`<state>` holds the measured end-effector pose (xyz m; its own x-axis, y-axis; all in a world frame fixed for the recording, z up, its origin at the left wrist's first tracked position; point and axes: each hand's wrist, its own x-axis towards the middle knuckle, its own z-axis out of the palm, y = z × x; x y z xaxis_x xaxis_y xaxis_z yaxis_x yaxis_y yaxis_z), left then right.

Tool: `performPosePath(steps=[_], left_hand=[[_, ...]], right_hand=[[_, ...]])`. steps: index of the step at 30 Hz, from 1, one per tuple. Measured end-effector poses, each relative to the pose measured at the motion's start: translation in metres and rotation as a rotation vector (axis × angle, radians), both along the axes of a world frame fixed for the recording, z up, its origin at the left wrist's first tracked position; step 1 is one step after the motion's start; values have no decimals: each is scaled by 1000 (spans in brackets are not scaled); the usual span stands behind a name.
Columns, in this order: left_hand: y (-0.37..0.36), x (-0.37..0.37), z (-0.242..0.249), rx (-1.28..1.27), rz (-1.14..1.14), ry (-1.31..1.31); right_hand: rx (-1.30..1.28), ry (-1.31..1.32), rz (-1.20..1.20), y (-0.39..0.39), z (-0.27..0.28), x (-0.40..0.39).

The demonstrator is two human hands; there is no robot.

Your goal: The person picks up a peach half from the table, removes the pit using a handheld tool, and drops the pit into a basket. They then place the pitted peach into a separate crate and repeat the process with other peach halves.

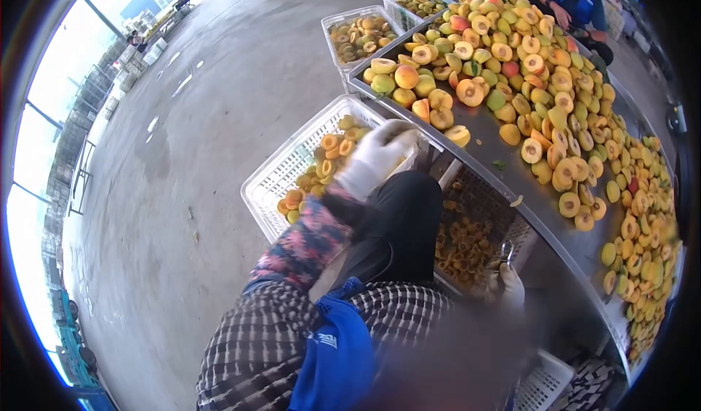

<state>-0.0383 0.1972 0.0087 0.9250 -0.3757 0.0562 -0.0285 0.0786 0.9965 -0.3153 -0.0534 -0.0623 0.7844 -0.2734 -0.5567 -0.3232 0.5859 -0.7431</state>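
My left hand [381,152], in a white glove, is over the near end of a white plastic basket [274,168]. Its fingers are curled, and whatever they may hold is hidden. Inside that basket lie halved, pitted yellow peaches [327,164]. Low on the right, my gloved right hand [510,287] grips a small metal pitting tool [506,251] with a loop-shaped end pointing up. Below the table edge, next to that hand, a crate [449,177] holds many brown scraps [467,247], probably pits. Beside both hands, cut peaches [544,108] are heaped on the metal table [489,144].
Two more baskets of fruit, one nearer [337,28] and one farther [394,2], stand by the table's far corner. A co-worker [577,6] sits across the heap. Concrete floor [182,170] stretches left. Another white basket [544,383] is at lower right.
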Motion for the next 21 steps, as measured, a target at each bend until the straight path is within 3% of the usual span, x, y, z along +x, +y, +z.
performPosePath(steps=[2,3,4,6,8,10,11,12,13,14,15,17,18,19,21], left_hand=[[63,34,-21,490,-4,-278],[90,50,-51,573,44,-162],[113,59,-69,826,94,-112],[131,50,-70,1157,165,-97],[149,65,-131,1145,168,-127],[136,78,-152,976,77,-168],[110,65,-124,924,99,-219],[93,67,-126,820,121,-441],[67,57,-92,702,81,-494],[44,50,-74,593,49,-510],[23,43,-57,487,28,-522],[-12,17,-10,379,-130,-545],[-30,19,-15,391,-163,-719],[-46,3,3,435,-266,-566],[-83,-9,-7,421,-324,-911]], right_hand=[[-32,44,41,4,-7,6],[-52,67,64,3,-8,9],[-84,95,85,7,-3,12],[-143,127,126,10,-1,18],[-201,175,149,18,5,27],[-186,106,221,28,26,44],[-253,62,276,33,39,55],[-297,-94,346,35,41,60],[-248,-136,321,41,49,65],[-379,-161,411,37,47,62],[-407,-92,421,38,61,61],[-453,-39,349,37,39,46],[-525,-51,292,34,26,36],[-451,-15,255,33,21,26],[-356,-131,144,25,-10,5]])
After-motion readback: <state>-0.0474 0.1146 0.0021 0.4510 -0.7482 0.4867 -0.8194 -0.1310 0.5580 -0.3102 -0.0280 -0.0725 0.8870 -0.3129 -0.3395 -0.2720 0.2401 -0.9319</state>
